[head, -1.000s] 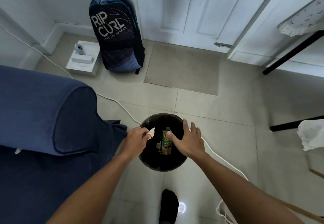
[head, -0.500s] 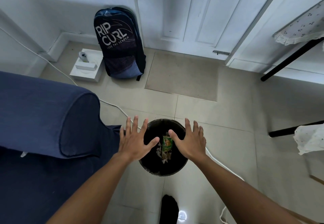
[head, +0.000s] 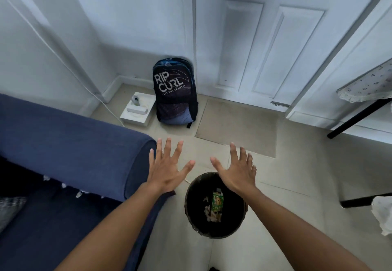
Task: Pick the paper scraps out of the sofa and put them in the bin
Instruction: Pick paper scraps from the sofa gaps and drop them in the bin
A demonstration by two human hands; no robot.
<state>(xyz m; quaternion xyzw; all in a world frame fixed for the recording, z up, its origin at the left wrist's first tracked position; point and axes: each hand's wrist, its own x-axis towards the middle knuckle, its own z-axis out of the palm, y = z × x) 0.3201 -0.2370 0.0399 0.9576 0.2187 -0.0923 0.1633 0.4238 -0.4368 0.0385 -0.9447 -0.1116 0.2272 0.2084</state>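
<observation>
A round black bin (head: 239, 224) stands on the tiled floor just right of the blue sofa (head: 70, 143). Inside the bin lie pale paper scraps (head: 209, 209) and a green wrapper (head: 217, 202). My left hand (head: 166, 170) hovers open with fingers spread, up and left of the bin, beside the sofa's armrest. My right hand (head: 237, 170) is open too, fingers spread, over the bin's far rim. Neither hand holds anything. A few white scraps (head: 79, 194) lie in the gap between the sofa's armrest and seat.
A dark backpack (head: 175, 95) leans against the white door at the back. A white box (head: 139, 111) sits to its left, with a white cable (head: 112, 111) running along the floor. Black table legs (head: 358, 118) and a white cloth (head: 384, 213) are at the right.
My left hand let go of a paper scrap over the bin and opened. Both hands have lifted away from the bin with fingers spread, and my view has tilted upward.
</observation>
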